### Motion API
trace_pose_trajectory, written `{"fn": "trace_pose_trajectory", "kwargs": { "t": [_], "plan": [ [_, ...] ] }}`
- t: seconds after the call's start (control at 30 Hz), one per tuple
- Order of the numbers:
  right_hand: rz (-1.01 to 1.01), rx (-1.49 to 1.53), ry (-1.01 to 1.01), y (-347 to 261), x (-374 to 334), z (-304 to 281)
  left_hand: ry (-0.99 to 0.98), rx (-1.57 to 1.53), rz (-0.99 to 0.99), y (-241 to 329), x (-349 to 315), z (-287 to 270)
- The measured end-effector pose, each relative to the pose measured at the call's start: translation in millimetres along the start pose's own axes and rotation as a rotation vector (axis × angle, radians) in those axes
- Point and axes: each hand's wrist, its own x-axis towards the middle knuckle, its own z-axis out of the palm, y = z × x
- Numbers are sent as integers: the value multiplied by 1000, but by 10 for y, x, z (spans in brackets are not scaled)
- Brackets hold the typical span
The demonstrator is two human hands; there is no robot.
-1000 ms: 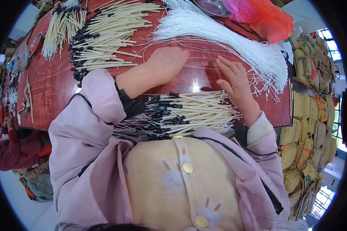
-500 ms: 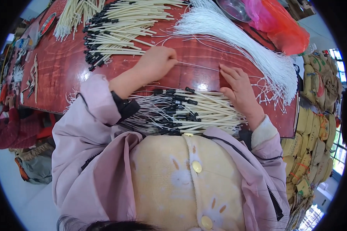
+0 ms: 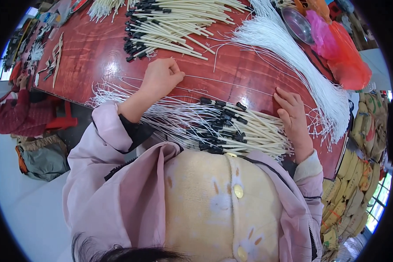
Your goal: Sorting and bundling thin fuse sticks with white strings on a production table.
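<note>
Head view: how do we have our left hand (image 3: 161, 78)?

We have it curled nearly closed, thumb and forefinger pinched together on a thin white strand (image 3: 231, 83).

And our right hand (image 3: 295, 114)?

We see that one open, its fingers loosely bent and a little apart, the thumb clear of the forefinger. The strand reaches its fingertips, but we cannot make out the exact contact there.

Where does the strand lie, then?

Between our two hands, almost straight, slanting over the red table (image 3: 81, 65). Just on our side of it we have the nearer bundle of cream rods (image 3: 266, 129), with black end pieces (image 3: 226, 122) at their left ends and loose white strands (image 3: 174, 115) trailing out leftward, beneath our left forearm.

What do we find farther off?

We have a second pile of cream rods (image 3: 174, 26) beyond our left hand, also with black ends, and a thick white hank (image 3: 288, 48) spread past our right hand. Beyond the hank we see a metal bowl (image 3: 298, 25) and, near it, a pink and red plastic bag (image 3: 347, 59).

Anything off the table?

Stacked sacks (image 3: 356, 187) to our right; to our left, another person in dark red (image 3: 24, 111).
</note>
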Motion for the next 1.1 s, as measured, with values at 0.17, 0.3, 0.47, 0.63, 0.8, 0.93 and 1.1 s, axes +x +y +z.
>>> {"fn": "trace_pose_trajectory", "kwargs": {
  "t": [0.17,0.3,0.47,0.63,0.8,0.93,1.1],
  "plan": [
    [-15,8,-14,-31,35,-10,176,345,292,302,83,-142],
    [-18,43,-30,-37,44,-19,204,559,672,386,260,-8],
    [-36,56,0,-76,-9,-5,164,703,746,265,516,110],
    [-11,76,-19,-62,-12,11,181,702,887,373,460,-55],
    [2,108,-2,-48,-43,12,195,407,751,450,92,-277],
    [-5,125,7,-4,-31,41,141,337,577,161,-138,-480],
    [4,153,8,7,-28,35,84,348,503,66,-214,-502]
  ]
}}
